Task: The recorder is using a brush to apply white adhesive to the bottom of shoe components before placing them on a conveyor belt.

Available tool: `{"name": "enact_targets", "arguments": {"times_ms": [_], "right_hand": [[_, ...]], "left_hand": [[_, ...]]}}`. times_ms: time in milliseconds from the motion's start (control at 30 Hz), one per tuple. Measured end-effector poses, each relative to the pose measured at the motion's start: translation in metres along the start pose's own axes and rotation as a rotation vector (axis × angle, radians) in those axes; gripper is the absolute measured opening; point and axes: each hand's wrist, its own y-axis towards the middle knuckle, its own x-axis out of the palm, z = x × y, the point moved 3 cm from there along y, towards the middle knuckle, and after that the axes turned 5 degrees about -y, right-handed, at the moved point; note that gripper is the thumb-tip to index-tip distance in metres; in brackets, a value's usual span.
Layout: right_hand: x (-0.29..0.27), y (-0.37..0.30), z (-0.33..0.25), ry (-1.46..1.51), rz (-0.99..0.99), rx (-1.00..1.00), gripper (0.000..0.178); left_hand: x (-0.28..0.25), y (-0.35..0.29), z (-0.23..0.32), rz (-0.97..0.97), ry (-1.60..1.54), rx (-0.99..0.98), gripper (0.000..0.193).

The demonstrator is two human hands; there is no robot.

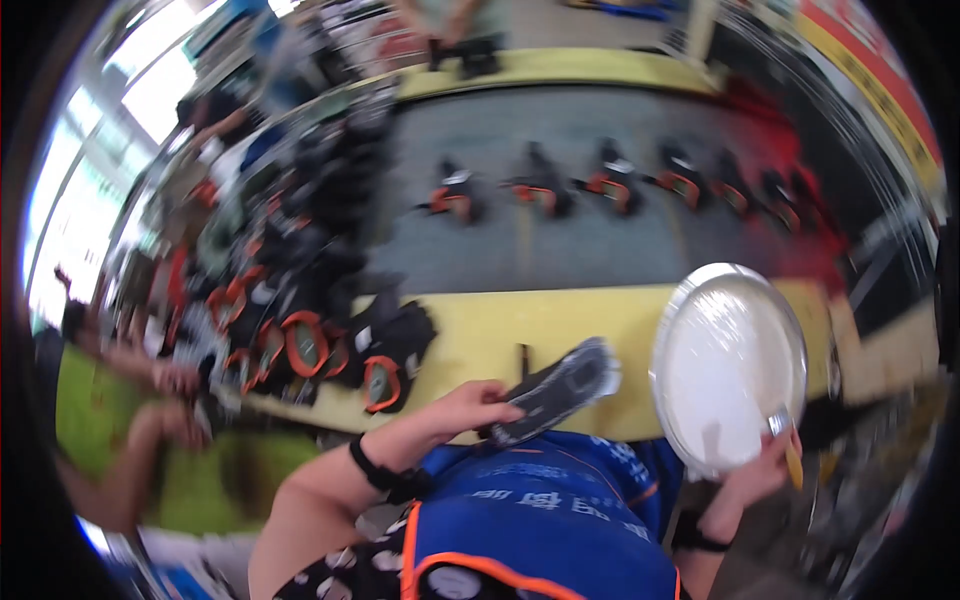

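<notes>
My left hand [475, 408] is closed on the near end of a dark grey shoe sole [562, 385], its thumb on top. The sole tilts up to the right, with a pale, frayed-looking edge at its far end. Over at the right, my right hand [757, 474] grips a brush [795, 463] with a yellowish handle and a metal band. The brush lies over the near right rim of a round silver pan [657, 375], which holds a white, shiny coating or paste. Whether the bristles touch the paste is hard to tell.
A yellow ledge [490, 325] runs along a grey conveyor belt [520, 255] carrying several dark shoe uppers [612, 180] with orange trim. More uppers [305, 342] are heaped at the left. A co-worker in a lime-green top [100, 410] works close by on the left; another person [460, 20] stands across the belt.
</notes>
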Motion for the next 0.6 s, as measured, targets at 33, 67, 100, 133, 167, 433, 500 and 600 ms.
{"name": "enact_targets", "arguments": {"times_ms": [33,67,100,133,167,433,500,600], "right_hand": [[0.004,-0.007,-0.006,0.02,-0.026,0.018,0.029],[0.01,-0.013,-0.01,0.033,-0.045,0.037,0.031],[0.01,-0.015,-0.007,0.044,-0.051,0.03,0.032],[0.009,-0.01,-0.014,0.047,-0.045,0.018,0.033],[0.009,-0.006,-0.019,0.05,-0.046,0.0,0.032],[0.017,-0.017,-0.013,-0.065,-0.123,-0.128,0.026],[0.02,-0.019,-0.016,-0.068,-0.125,-0.15,0.026],[0.017,-0.019,-0.014,-0.101,-0.107,-0.194,0.026]], "left_hand": [[-0.004,-0.003,-0.001,-0.069,-0.168,0.006,0.031],[-0.009,-0.011,0.0,-0.058,-0.306,0.061,0.033],[-0.014,-0.018,0.014,-0.089,-0.43,0.099,0.036],[-0.011,-0.027,0.038,-0.136,-0.554,0.137,0.04],[-0.015,-0.033,0.058,-0.068,-0.636,0.201,0.041],[-0.159,0.02,0.126,0.695,-0.834,0.249,0.036],[-0.198,0.047,0.127,0.781,-0.779,0.184,0.033],[-0.253,0.094,0.136,0.808,-0.651,0.181,0.042]]}}
